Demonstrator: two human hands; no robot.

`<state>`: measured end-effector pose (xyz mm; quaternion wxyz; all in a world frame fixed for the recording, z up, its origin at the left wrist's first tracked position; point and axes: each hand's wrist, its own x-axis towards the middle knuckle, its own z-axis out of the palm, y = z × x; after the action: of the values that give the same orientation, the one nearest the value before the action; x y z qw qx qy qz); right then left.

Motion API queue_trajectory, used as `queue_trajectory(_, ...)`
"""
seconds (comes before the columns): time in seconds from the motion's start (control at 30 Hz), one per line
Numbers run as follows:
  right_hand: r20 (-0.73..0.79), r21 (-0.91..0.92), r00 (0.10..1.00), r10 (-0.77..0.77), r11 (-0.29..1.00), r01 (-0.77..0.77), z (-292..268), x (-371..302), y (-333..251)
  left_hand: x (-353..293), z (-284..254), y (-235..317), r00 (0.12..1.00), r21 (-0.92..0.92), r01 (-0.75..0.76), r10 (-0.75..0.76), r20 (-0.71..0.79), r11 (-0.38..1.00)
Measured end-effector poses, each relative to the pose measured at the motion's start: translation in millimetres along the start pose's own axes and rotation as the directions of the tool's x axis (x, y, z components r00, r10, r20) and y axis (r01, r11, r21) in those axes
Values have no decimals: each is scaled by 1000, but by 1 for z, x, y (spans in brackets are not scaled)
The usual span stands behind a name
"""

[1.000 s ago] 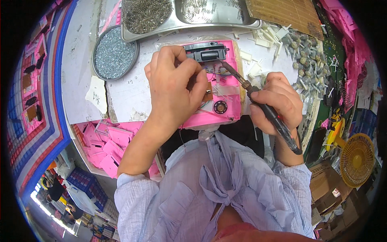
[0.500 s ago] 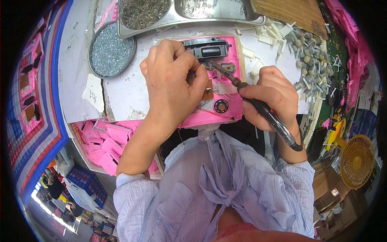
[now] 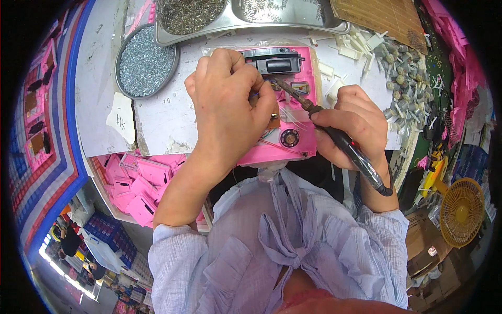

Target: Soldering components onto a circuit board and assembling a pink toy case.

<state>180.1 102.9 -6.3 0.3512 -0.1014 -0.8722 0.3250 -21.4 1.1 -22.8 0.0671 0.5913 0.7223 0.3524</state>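
A pink plastic housing (image 3: 293,141) with a black part (image 3: 274,62) at its far end lies on the white bench before me. My left hand (image 3: 227,102) rests on top of it, fingers pinched on a thin wire or small part near the middle. My right hand (image 3: 355,128) grips a black-handled soldering iron (image 3: 334,133); its brown tip points left into the housing, just beside my left fingertips. A round black piece (image 3: 289,137) sits in the housing's near end. Thin wires run across the housing.
A round dish of small silver screws (image 3: 146,63) stands at the left, a metal tray (image 3: 251,15) with more metal parts behind. White plastic bits and grey pieces (image 3: 402,78) lie at the right. Pink housings (image 3: 141,183) fill a bin below the bench. A yellow fan (image 3: 463,212) is at lower right.
The view has shifted slightly, so the housing and both hands sit a little higher in the picture. The soldering iron tip has moved in closer to my left fingertips.
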Motion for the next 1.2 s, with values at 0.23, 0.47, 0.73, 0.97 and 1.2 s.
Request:
queue_trajectory(0.23, 3, -2, 1000, -5, 1000, 5, 1, 0, 1, 0, 0, 2, 1000, 9, 14, -14, -10, 1000)
queue_trajectory(0.47, 21, -2, 1000, 6, 1000, -6, 0, 1, 0, 1, 0, 4, 1000, 39, 1, 0, -27, 999)
queue_trajectory(0.73, 20, -15, 1000, 10, 1000, -10, -3, 2, -1, -1, 2, 3, 999, 37, 6, -4, -32, 999)
queue_trajectory(0.97, 29, -11, 1000, 9, 1000, -8, -2, 3, 0, 0, 2, 4, 999, 33, 3, -2, -41, 999)
queue_trajectory(1.2, 15, -3, 1000, 1, 1000, -1, -4, 1, -2, -1, 4, 3, 999, 18, 10, -9, -45, 1000)
